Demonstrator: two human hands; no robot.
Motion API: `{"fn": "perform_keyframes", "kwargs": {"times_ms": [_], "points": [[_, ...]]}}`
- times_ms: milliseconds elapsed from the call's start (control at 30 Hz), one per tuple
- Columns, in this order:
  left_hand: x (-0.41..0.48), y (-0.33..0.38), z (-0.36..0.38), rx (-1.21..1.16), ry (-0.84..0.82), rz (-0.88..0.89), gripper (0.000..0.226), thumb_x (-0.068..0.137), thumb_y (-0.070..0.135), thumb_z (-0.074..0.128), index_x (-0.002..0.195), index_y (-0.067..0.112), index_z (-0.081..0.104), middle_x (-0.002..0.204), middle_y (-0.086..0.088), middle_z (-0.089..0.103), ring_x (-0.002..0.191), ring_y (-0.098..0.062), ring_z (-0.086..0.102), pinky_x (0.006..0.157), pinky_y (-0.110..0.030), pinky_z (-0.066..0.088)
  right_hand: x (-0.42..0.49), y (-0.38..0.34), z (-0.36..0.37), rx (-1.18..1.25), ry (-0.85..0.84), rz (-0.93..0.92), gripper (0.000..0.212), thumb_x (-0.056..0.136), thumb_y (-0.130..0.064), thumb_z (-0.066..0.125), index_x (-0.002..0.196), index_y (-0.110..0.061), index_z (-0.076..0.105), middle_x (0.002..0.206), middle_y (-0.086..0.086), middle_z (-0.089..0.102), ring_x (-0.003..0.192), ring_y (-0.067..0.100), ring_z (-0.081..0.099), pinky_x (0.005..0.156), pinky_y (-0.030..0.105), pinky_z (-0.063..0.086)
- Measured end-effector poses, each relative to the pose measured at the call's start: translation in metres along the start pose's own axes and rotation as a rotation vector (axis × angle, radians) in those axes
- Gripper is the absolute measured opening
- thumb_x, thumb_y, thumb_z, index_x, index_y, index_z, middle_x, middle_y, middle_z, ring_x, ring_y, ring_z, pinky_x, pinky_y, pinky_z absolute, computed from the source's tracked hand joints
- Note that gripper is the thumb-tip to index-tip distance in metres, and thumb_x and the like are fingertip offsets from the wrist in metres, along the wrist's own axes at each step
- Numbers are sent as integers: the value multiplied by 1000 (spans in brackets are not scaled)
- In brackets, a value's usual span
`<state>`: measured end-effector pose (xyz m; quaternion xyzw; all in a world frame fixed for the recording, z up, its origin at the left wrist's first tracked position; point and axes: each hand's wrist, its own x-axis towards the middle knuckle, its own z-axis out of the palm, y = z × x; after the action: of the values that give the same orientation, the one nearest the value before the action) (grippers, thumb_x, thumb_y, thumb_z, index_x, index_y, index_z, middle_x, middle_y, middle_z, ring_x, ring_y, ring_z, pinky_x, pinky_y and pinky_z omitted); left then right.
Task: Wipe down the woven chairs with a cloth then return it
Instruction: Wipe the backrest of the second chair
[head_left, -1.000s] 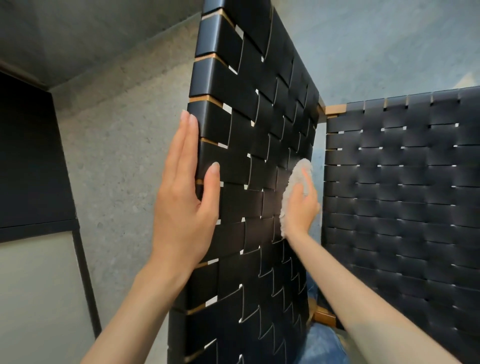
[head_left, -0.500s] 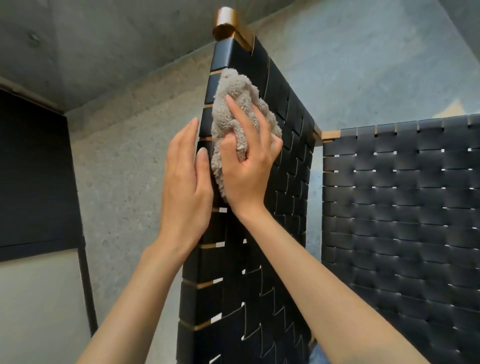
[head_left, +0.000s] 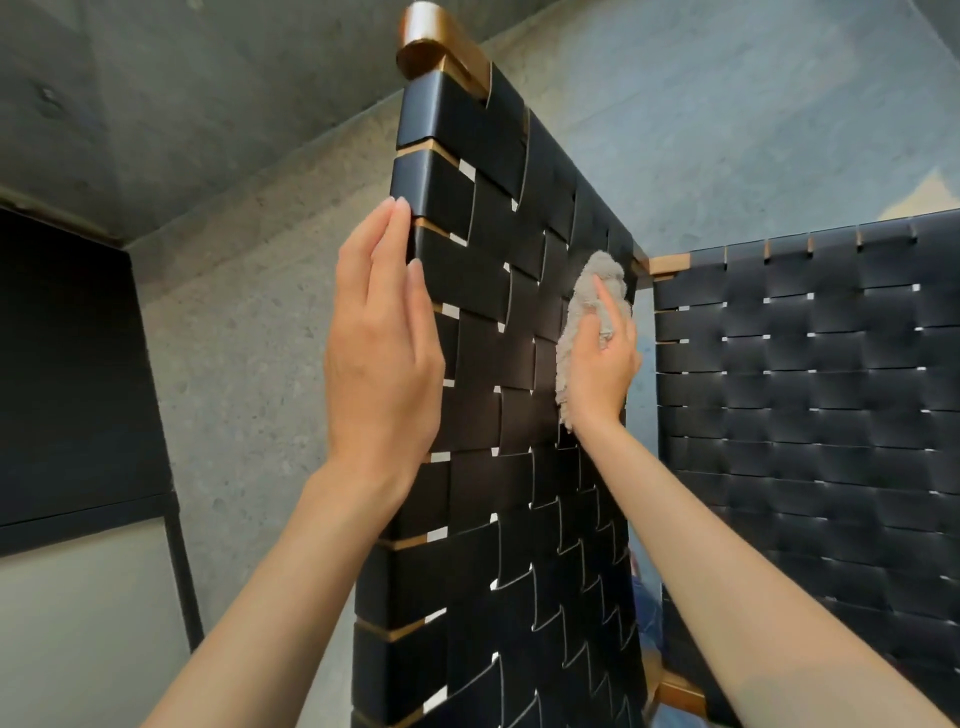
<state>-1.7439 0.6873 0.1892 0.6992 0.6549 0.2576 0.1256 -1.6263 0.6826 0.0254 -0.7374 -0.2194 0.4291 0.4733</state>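
A chair panel of black woven straps (head_left: 498, 374) on a wooden frame stands upright in front of me. My left hand (head_left: 382, 348) lies flat with straight fingers against its near left edge. My right hand (head_left: 602, 364) presses a beige fluffy cloth (head_left: 582, 306) against the far right part of the weave, fingers spread over the cloth. A second black woven panel (head_left: 810, 395) stands at the right, at an angle to the first.
A grey concrete wall (head_left: 244, 332) runs behind and to the left. A dark panel with a black frame (head_left: 67, 374) stands at the far left. A wooden frame corner (head_left: 675, 691) shows low between the two panels.
My right hand has carried the cloth from the panel's top left corner down and to the right, across the weave. The left hand stays flat on the left edge.
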Motion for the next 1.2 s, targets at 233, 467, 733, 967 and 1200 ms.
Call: {"fn": "perform_keyframes", "kwargs": {"times_ms": [233, 467, 733, 967, 1200], "points": [[0, 0, -1, 5, -9, -5, 42, 102, 16, 37, 144, 8, 37, 146, -4, 39, 134, -3, 31, 108, -6, 20, -45, -35, 12, 20, -90, -373, 43, 90, -27, 44, 129, -43, 50, 143, -14, 36, 126, 14, 31, 93, 1, 31], [-1, -2, 1, 11, 1, 11, 42, 102, 15, 37, 143, 6, 38, 144, -7, 40, 131, -3, 31, 105, -2, 20, 15, 55, -16, -124, 12, 96, 38, 97, -19, 43, 130, -36, 55, 139, -1, 49, 131, 22, 37, 103, 19, 23], [-2, -2, 0, -16, 9, 2, 42, 102, 17, 37, 142, 7, 39, 143, -4, 41, 133, -4, 32, 106, -4, 22, 44, 88, -28, -207, 72, 474, 41, 102, -36, 36, 137, -19, 47, 132, 9, 54, 126, 28, 45, 112, 44, 29], [-2, 2, -1, -66, -11, -31, 42, 102, 18, 36, 144, 12, 37, 142, -2, 42, 131, -3, 34, 101, 0, 22, -13, 5, -11, 61, -18, 18, 35, 98, -21, 42, 119, -46, 53, 129, -15, 51, 126, 13, 43, 97, 15, 34], [-1, 0, -3, -106, -29, -55, 43, 102, 21, 35, 144, 15, 36, 142, 1, 42, 131, -3, 38, 108, -11, 28, -21, -112, 33, 22, -205, -515, 41, 95, -41, 41, 133, -31, 53, 142, 0, 46, 130, 17, 32, 97, 3, 19]]}}
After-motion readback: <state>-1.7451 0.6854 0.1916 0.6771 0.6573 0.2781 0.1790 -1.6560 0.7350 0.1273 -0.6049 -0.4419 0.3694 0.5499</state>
